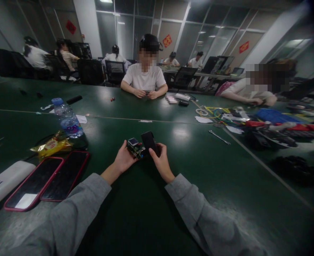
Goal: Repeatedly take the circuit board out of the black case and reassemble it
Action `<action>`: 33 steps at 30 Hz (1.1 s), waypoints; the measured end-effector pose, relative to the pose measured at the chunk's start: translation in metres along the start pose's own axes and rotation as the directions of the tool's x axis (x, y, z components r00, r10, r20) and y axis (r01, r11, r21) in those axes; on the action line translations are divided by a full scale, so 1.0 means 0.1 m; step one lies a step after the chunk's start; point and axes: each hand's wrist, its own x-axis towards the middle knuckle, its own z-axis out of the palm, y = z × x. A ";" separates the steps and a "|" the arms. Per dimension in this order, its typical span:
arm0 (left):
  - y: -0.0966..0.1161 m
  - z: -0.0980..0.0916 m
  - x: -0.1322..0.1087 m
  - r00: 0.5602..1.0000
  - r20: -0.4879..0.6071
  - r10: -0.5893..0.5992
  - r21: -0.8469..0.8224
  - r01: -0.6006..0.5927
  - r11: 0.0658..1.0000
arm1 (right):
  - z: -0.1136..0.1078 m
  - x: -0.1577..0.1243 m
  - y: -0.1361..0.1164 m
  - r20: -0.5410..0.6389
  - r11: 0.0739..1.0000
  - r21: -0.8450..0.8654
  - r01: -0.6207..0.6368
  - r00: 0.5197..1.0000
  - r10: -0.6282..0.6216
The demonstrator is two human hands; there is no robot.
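Note:
My left hand [124,160] is closed around the edge of a small green circuit board [134,148], which carries a little square screen at its upper left. In my right hand [161,160] is a flat black rectangular piece [148,140], perhaps a cover, gripped with the thumb across its lower face. Board and black piece are close together above the green table [125,220]. Whether they touch or are joined, I cannot tell.
At the left lie two red-edged phones [66,174], a white power bank [7,181], a yellow wrapper [52,145] and a water bottle [68,119]. A wrench [219,137] and tangled cables [218,115] lie to the right. A person [145,76] sits opposite.

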 end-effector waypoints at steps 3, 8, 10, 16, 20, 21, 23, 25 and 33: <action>-0.03 0.00 0.04 1.000 -0.018 -0.007 0.031 0.007 0.999 | 0.04 -0.06 -0.06 0.005 0.989 -0.096 0.114 0.993 -0.114; -0.04 -0.01 0.05 0.997 -0.077 0.017 0.026 -0.015 1.000 | 0.10 -0.15 -0.13 0.089 0.913 -0.292 0.284 0.959 -0.270; -0.04 -0.01 0.04 0.995 -0.099 0.009 0.020 -0.007 1.000 | 0.12 -0.17 -0.14 0.127 0.864 -0.371 0.340 0.940 -0.315; -0.02 -0.06 0.04 0.997 -0.082 -0.011 -0.018 0.009 1.000 | 0.14 -0.15 -0.14 0.250 0.725 -0.501 0.472 0.881 -0.401; -0.04 -0.09 0.07 1.000 -0.027 0.002 -0.010 -0.002 1.000 | 0.16 -0.13 -0.13 0.312 0.711 -0.513 0.482 0.876 -0.369; -0.05 -0.09 0.07 1.000 -0.015 0.005 0.006 -0.005 1.000 | 0.17 -0.12 -0.13 0.322 0.726 -0.499 0.474 0.879 -0.352; -0.06 -0.07 0.07 1.000 0.001 0.008 0.050 -0.008 0.999 | 0.17 -0.12 -0.13 0.343 0.765 -0.454 0.457 0.882 -0.324; -0.07 -0.05 0.06 1.000 -0.002 0.005 0.099 -0.005 0.995 | 0.17 -0.12 -0.14 0.378 0.794 -0.413 0.446 0.877 -0.297; -0.04 0.02 0.00 0.994 -0.101 0.044 0.095 -0.034 0.995 | 0.12 -0.08 -0.16 0.334 0.963 -0.123 0.238 0.924 -0.186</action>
